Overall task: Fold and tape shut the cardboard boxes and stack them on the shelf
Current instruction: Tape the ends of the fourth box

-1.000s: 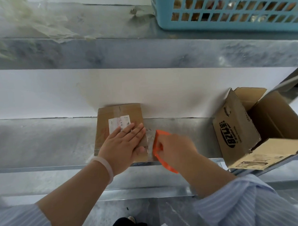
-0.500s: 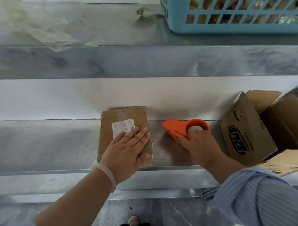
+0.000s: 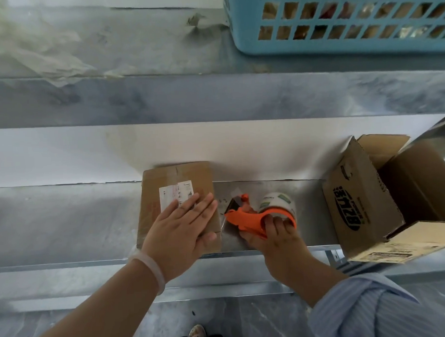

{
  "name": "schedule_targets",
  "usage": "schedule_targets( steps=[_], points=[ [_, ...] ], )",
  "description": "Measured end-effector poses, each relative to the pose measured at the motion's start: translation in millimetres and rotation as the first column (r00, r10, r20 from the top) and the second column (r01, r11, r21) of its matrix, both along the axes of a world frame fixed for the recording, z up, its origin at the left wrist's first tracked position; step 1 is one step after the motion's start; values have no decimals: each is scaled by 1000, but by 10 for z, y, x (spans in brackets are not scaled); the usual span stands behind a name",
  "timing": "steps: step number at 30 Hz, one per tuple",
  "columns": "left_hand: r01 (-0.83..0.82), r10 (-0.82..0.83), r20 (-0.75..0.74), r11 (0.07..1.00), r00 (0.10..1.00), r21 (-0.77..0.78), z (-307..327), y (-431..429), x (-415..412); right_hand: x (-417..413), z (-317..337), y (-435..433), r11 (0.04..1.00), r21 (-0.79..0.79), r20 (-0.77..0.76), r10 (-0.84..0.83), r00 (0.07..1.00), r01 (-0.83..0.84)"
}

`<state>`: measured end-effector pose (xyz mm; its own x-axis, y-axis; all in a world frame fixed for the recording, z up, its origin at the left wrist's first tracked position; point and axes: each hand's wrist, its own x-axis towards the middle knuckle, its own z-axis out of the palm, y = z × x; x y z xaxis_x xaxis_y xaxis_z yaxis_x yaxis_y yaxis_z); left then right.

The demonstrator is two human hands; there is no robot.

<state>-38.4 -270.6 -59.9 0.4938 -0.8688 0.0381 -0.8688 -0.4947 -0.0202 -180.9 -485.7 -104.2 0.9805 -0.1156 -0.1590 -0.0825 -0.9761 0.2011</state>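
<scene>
**Fig.** Taping stage, head view. Small cardboard box (image 3: 154, 208) is sitting on the metal shelf (image 3: 67, 219), flaps folded shut, w/ a tape strip (image 3: 175, 171) running along its top seam and a white shipping label (image 3: 175, 192) stuck on top. L hand (image 3: 179, 235) is pressing flat on the box top, fingers straight and slightly spread. R hand (image 3: 274, 236), just right of the box, is gripping the orange tape dispenser (image 3: 246, 219), fingers curled round its frame. A clear tape roll (image 3: 277, 201) is riding in it. A loose clear strip (image 3: 235, 194) seems to be trailing btwn dispenser and the box's right edge; whether it is cut, cannot tell.

Judged progress: this box is approx. finished, needing only smoothing. Farther right of the box, a larger printed carton (image 3: 364, 203) is lying tipped w/ flaps open, not yet folded, taped or stacked. Above the box, a blue basket (image 3: 338, 40) is occupying the upper shelf (image 3: 163, 99).
</scene>
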Motion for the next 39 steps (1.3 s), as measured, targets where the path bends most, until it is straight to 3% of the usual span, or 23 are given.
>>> schedule_targets(
  steps=[5, 8, 10, 12, 14, 16, 17, 18, 19, 23, 25, 26, 28, 29, 30, 31, 33, 34, 36, 37, 39],
  points=[
    [-20, 18, -86, 999, 996, -24, 46, 2, -14, -58, 124, 172, 995, 87, -38, -43, 998, 46],
    [-13, 1, -129, 996, 992, -88, 51, 7, -10, -12, 307, 242, 966, 183, -118, -165, 979, 184],
    [-35, 16, -160, 993, 987, -113, 78, 9, -14, -9, 417, 296, 917, 311, -35, -253, 967, 251],
    [-84, 45, -227, 983, 973, -164, 143, -2, -32, -45, 473, 366, 837, 523, 164, -284, 945, 161],
    [-166, 95, -338, 968, 936, -188, 198, -7, -47, -21, 553, 537, 652, 757, 249, -355, 901, 48],
    [-235, 125, -436, 949, 891, -209, 238, -5, -53, 91, 598, 747, 256, 966, 86, -472, 878, 43],
    [-250, 125, -471, 944, 873, -215, 261, -1, -51, 155, 597, 843, 41, 996, -46, -478, 877, 75],
    [-250, 119, -493, 946, 862, -208, 276, 4, -50, 217, 593, 920, -108, 989, -143, -458, 878, 105],
    [-248, 117, -508, 948, 854, -198, 282, 10, -45, 275, 577, 974, -163, 978, -192, -444, 875, 132],
    [-293, 69, -653, 925, 754, -240, 292, 61, 9, 488, 426, 1081, -235, 966, -219, -511, 831, 110],
    [-357, -13, -744, 872, 668, -336, 305, 70, 24, 562, 335, 1089, -143, 984, -171, -567, 806, 108],
    [-451, -51, -793, 800, 607, -396, 313, 77, 28, 578, 286, 1080, -72, 991, -137, -571, 810, 117],
    [-695, -65, -847, 541, 528, -475, 352, 104, 29, 581, 222, 1049, 49, 992, -70, -558, 827, 117],
    [-721, 1, -808, 451, 590, -526, 357, 150, 25, 577, 218, 1026, 91, 989, -47, -544, 838, 115],
    [-662, 118, -702, 471, 702, -583, 347, 215, 16, 573, 222, 1004, 125, 985, -34, -534, 845, 119],
    [-552, 188, -558, 572, 808, -607, 307, 295, 2, 569, 227, 987, 158, 979, -31, -523, 852, 133],
    [-305, 148, -320, 794, 936, -526, 151, 434, -3, 554, 219, 934, 288, 945, 7, -486, 874, 152],
    [-223, 109, -259, 858, 960, -463, 62, 486, 13, 547, 233, 904, 409, 905, 88, -448, 890, 117],
    [-158, 72, -218, 900, 973, -407, -71, 547, 84, 550, 265, 836, 665, 741, 360, -276, 891, -94],
    [-144, 59, -215, 901, 975, -409, -91, 554, 110, 567, 248, 791, 743, 636, 464, -151, 873, -209],
    [-111, 41, -174, 903, 984, -414, -124, 549, 140, 633, 180, 688, 792, 513, 531, 10, 848, -331]
  ],
)
